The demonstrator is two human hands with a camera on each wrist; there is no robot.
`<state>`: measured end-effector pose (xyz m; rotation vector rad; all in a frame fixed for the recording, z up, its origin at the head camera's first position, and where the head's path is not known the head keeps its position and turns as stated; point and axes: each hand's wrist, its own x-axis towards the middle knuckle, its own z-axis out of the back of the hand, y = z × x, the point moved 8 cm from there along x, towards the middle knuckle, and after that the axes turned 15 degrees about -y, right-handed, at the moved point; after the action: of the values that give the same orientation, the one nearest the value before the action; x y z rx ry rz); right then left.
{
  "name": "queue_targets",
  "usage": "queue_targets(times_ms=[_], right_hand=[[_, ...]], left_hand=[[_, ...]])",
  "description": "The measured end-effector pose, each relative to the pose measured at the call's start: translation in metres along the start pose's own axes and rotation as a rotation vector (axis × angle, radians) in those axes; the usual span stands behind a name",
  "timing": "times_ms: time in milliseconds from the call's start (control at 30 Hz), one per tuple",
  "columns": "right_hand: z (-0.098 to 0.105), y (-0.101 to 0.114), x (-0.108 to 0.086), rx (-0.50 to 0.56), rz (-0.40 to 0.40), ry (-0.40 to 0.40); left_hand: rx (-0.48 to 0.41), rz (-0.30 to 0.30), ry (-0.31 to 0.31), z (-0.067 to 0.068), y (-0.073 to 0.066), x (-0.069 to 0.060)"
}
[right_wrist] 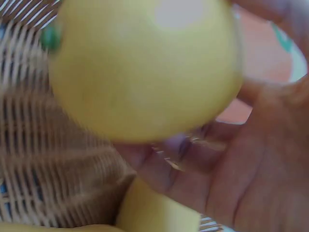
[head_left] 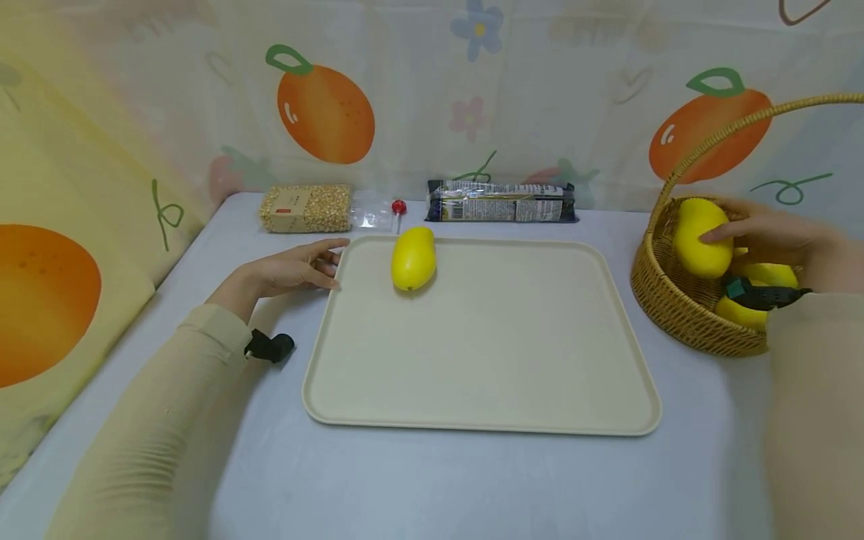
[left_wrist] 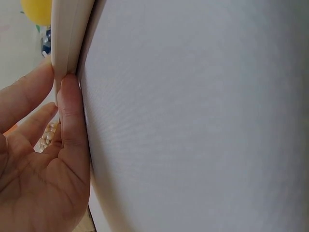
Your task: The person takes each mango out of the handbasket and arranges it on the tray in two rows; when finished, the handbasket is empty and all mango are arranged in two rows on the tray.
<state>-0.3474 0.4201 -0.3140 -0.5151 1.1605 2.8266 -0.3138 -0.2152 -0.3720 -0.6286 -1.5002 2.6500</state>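
In the head view my right hand [head_left: 776,236] grips a yellow mango [head_left: 702,238] over the wicker basket [head_left: 651,292]. The right wrist view shows the mango [right_wrist: 145,72] up close, a green tip at one end and fingers beneath it. More yellow fruit [head_left: 739,311] lies in the basket, partly covered by my wrist. My left hand [head_left: 290,270] touches the left rim of a beige tray [head_left: 486,337] near its far corner; in the left wrist view its fingertips [left_wrist: 71,89] meet the tray's edge. Another yellow mango [head_left: 414,259] rests on the tray, towards the far left.
Behind the tray lie a bag of corn kernels [head_left: 307,208], a red lollipop [head_left: 399,207] and a dark-wrapped packet [head_left: 501,202]. A fruit-printed cloth [head_left: 418,97] hangs along the back. The basket's tall handle [head_left: 702,146] arches above the right hand.
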Motion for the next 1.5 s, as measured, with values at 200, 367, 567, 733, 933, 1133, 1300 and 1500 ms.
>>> queue_targets(times_ms=[200,367,567,733,933,1133,1300,1500], right_hand=[[0.017,0.020,-0.011,0.125,0.163,-0.019],[0.014,0.045,-0.022,0.129,0.295,0.051],[0.002,0.078,-0.031,0.116,0.364,0.066],[-0.009,0.100,-0.037,0.084,0.393,0.021],[-0.027,0.130,-0.045,0.102,0.479,0.025],[-0.043,0.150,-0.047,0.052,0.464,-0.015],[-0.059,0.167,-0.049,0.100,0.489,0.001],[-0.074,0.180,-0.048,0.147,0.494,0.005]], left_hand=[[0.011,-0.004,0.000,0.000,0.001,0.000],[0.019,0.004,-0.002,0.001,0.004,0.001],[0.015,0.001,0.002,0.001,0.005,0.001],[0.009,0.003,0.004,0.001,0.005,0.001],[0.003,0.007,0.003,0.000,0.003,0.000],[0.009,-0.026,0.008,0.000,0.000,-0.001],[-0.002,-0.032,0.005,0.000,-0.001,-0.001],[-0.018,-0.018,0.000,0.000,-0.001,-0.001]])
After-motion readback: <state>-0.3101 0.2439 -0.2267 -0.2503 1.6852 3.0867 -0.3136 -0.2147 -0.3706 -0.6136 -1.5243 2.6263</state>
